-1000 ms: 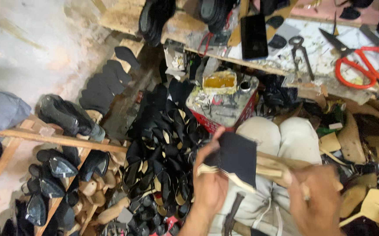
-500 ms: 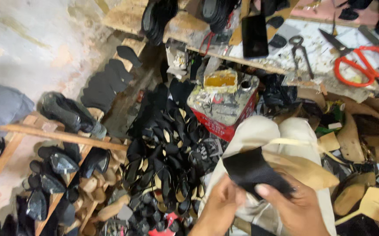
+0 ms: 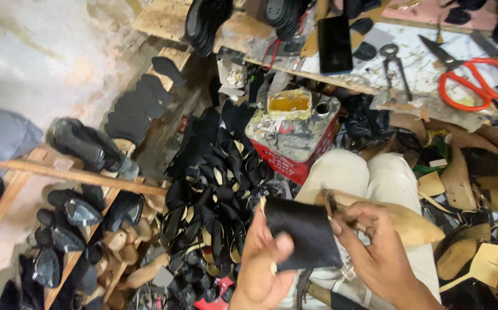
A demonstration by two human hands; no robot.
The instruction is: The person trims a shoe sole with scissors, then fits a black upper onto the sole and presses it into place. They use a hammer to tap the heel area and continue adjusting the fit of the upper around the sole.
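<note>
Your left hand (image 3: 263, 261) is curled around the near edge of a black piece of shoe upper (image 3: 303, 232), thumb pressed flat on its face, while your right hand (image 3: 375, 252) pinches the piece's right edge between thumb and fingertips. The piece sits low in the view, over your lap, draped on a tan wooden shoe last (image 3: 404, 221) that lies across your light trousers (image 3: 369, 172) and points to the right.

Just beyond your knees stands a red glue tin (image 3: 295, 140) with a smeared top and an open pool of yellow adhesive. To its left, a heap of black sandal uppers with pale linings (image 3: 214, 195) spills over the floor. Further left, finished black shoes (image 3: 68, 215) lie along a wooden rail (image 3: 76, 175), and one black shoe (image 3: 91, 146) rests just above it.

Along the counter (image 3: 415, 63) at the far side you have a dark phone (image 3: 335, 37) lying flat, a pair of metal pincers (image 3: 395, 63) near it, and orange-handled scissors (image 3: 473, 77) toward the right edge. More tan lasts and sole pieces (image 3: 461, 178) are piled at your right, below the counter's edge.
</note>
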